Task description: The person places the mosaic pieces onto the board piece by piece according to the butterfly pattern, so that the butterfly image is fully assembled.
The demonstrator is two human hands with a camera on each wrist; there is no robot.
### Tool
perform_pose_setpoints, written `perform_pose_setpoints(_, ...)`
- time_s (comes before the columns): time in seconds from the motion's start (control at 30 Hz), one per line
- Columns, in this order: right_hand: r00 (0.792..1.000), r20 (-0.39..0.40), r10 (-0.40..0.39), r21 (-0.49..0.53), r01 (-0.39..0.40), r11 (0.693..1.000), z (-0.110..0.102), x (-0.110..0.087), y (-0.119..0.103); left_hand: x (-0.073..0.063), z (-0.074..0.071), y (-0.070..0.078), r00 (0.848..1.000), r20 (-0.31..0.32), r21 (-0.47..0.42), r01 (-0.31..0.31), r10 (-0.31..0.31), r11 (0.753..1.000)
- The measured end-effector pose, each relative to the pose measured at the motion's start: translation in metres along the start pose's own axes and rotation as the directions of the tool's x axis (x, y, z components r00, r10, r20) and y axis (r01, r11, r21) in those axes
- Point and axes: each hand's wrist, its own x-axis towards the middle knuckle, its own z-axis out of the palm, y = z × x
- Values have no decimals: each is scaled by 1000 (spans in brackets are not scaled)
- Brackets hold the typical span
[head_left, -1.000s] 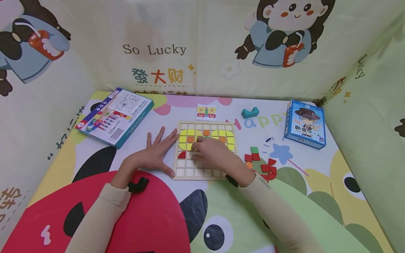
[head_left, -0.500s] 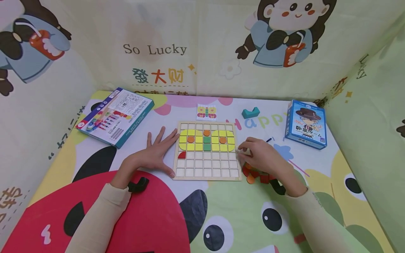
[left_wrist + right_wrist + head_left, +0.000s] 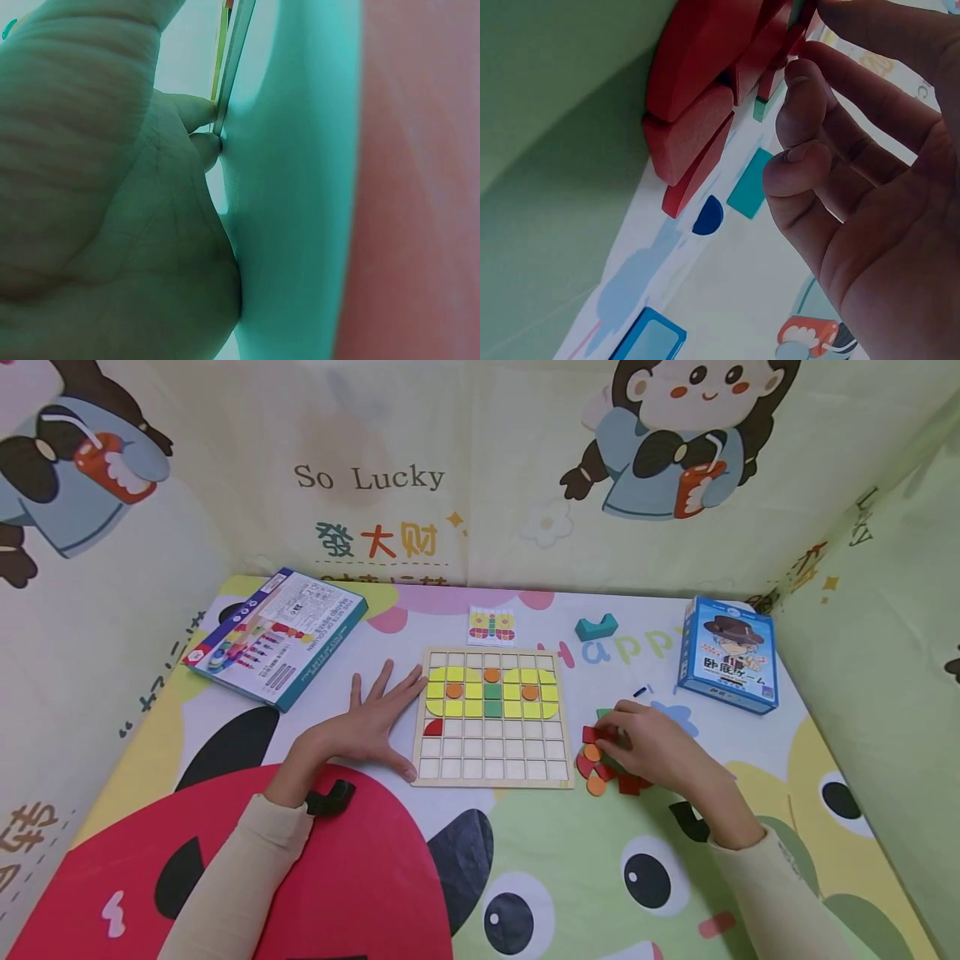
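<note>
- The table [image 3: 360, 868] is stretching before me under a printed cloth, its far edge meeting the wall hanging.
- The column-game box [image 3: 277, 635] is slanting at the far left, hiding its contents.
- The wooden grid board [image 3: 492, 768] is lying flat in the middle, near square, its sides running roughly straight with my view; bare cloth is separating its right edge from the loose pieces.
- My left hand [image 3: 371, 727] is spreading its fingers, bracing the board's left edge, thumb at the near corner.
- My right hand [image 3: 648, 739] is bending its fingers over the pieces; I cannot tell whether it is pinching one.
- The blue card-game box [image 3: 727, 653] is resting far right, its contents hidden.
- Loose red, orange and green pieces [image 3: 628, 785] are clustering right of the board.
- The butterfly card [image 3: 492, 626] is facing me just beyond it.
- A teal notched block [image 3: 597, 627] is sitting right of the card.
- In the grid, yellow tiles [image 3: 472, 692] are flanking green tiles [image 3: 492, 692], with orange discs [image 3: 491, 676] among them.
- A red quarter-round [image 3: 433, 727] is curving toward the upper left below the yellow.
</note>
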Motion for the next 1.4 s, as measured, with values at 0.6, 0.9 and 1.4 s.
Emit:
perform_pose_setpoints(0.6,1000,4,9,-44,-9,999,3,5,1,-2,1,1,1000,0,-11,2,-2,1000)
perform_pose_setpoints(0.9,1000,6,-1,-71,1,997,6,9,0,-2,2,-1,1000,-2,-6,6,-6,1000)
perform_pose_setpoints(1.4,998,-20,-58,-124,55,991,5,38,-47,0,-1,-1,1000,3,-15,4,-4,1000)
